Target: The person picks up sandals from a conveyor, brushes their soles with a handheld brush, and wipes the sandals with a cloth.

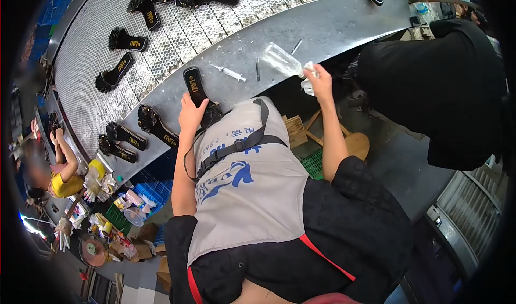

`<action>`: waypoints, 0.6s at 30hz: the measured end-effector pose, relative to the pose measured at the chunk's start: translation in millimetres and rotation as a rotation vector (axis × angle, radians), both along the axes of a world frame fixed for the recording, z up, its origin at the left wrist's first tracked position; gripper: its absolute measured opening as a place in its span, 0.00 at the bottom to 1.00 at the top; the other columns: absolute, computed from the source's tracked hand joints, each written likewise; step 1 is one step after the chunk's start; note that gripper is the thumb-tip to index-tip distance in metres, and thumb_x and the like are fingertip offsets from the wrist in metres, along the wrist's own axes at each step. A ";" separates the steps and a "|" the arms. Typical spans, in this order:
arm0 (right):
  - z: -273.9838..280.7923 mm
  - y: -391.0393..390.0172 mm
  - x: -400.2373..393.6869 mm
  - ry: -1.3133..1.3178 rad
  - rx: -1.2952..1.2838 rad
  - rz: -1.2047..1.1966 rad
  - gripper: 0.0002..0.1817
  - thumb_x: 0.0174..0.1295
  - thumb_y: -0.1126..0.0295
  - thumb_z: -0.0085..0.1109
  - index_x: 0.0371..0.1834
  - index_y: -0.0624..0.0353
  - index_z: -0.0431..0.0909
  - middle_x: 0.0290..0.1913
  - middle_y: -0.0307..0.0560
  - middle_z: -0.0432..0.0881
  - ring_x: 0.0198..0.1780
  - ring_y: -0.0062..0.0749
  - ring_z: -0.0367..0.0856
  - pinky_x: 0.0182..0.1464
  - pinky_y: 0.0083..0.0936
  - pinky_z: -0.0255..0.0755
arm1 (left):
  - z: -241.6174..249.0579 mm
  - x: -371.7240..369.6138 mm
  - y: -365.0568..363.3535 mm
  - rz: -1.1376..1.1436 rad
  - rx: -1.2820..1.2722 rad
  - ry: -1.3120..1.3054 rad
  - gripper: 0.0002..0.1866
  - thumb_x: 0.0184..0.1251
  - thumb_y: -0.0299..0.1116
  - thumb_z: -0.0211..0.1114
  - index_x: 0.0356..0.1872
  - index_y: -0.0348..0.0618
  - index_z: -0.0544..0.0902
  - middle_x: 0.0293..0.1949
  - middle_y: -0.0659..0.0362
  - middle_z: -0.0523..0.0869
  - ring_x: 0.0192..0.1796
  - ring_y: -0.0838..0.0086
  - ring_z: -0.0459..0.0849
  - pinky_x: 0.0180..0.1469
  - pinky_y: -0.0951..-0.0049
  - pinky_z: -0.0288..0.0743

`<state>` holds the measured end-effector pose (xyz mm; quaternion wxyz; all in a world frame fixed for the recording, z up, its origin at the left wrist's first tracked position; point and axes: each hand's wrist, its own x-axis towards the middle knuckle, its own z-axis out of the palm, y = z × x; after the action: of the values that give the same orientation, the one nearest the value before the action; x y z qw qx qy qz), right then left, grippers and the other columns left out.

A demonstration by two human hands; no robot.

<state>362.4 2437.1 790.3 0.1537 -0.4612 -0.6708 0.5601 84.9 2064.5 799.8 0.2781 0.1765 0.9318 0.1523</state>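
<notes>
A black slide sandal with gold lettering on its insole and a dark ruffled strap lies at the metal ledge's edge. My left hand grips it by the side, thumb across the insole. My right hand is closed around a crumpled white cloth. Right beside the cloth, a clear bottle lies on its side, its narrow end toward my fingers. Between the hands are a syringe and a thin dark stick. Another slim stick rests behind the bottle.
Several matching sandals sit along the metal ledge to my left. More sandals ride on the textured conveyor beyond. At far left works another person in a yellow top. A black-covered object stands at right.
</notes>
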 end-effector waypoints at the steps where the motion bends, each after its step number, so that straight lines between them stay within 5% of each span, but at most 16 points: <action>1: 11.9 6.8 -8.3 0.030 -0.065 -0.013 0.18 0.62 0.72 0.75 0.53 0.66 0.84 0.47 0.44 0.88 0.46 0.22 0.84 0.51 0.24 0.77 | -1.5 -2.7 1.3 0.006 0.007 0.006 0.40 0.67 0.58 0.69 0.68 0.38 0.67 0.64 0.41 0.78 0.60 0.39 0.83 0.57 0.45 0.80; 3: 37.1 13.8 -18.8 -0.033 0.239 0.148 0.21 0.60 0.69 0.76 0.54 0.66 0.83 0.46 0.50 0.88 0.47 0.33 0.86 0.52 0.29 0.78 | 0.1 -0.5 0.1 0.009 -0.009 -0.001 0.40 0.67 0.59 0.69 0.67 0.39 0.67 0.63 0.40 0.78 0.59 0.38 0.84 0.57 0.45 0.80; 7: 33.7 11.2 0.1 -0.257 0.379 0.379 0.35 0.51 0.66 0.81 0.63 0.65 0.78 0.57 0.57 0.82 0.58 0.52 0.83 0.60 0.37 0.76 | 5.0 -4.5 4.2 0.021 -0.026 -0.027 0.40 0.67 0.58 0.70 0.67 0.40 0.66 0.62 0.38 0.79 0.57 0.36 0.85 0.55 0.43 0.80; 11: 7.5 -10.6 -1.1 -0.225 0.423 0.333 0.33 0.52 0.67 0.81 0.61 0.67 0.78 0.56 0.58 0.83 0.58 0.55 0.83 0.60 0.39 0.76 | 0.8 -3.6 2.1 0.040 0.012 -0.010 0.40 0.66 0.58 0.71 0.66 0.41 0.66 0.61 0.39 0.80 0.56 0.37 0.85 0.54 0.43 0.81; 16: 9.1 -13.2 -12.3 -0.184 0.325 0.229 0.24 0.55 0.68 0.80 0.51 0.66 0.80 0.41 0.54 0.86 0.42 0.41 0.85 0.48 0.34 0.78 | 4.1 -0.2 3.7 0.042 0.026 0.008 0.40 0.65 0.57 0.71 0.67 0.41 0.67 0.60 0.39 0.80 0.55 0.38 0.86 0.54 0.43 0.81; 18: 29.8 -7.9 -18.8 -0.134 0.378 0.238 0.24 0.55 0.67 0.80 0.51 0.66 0.80 0.42 0.55 0.86 0.43 0.42 0.87 0.48 0.34 0.79 | 3.2 -0.4 2.3 0.050 0.029 0.022 0.40 0.65 0.57 0.72 0.67 0.40 0.67 0.60 0.39 0.81 0.55 0.38 0.86 0.54 0.43 0.81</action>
<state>343.6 2429.2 820.1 0.1255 -0.3779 -0.8221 0.4070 84.5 2066.7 803.0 0.2615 0.1586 0.9366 0.1708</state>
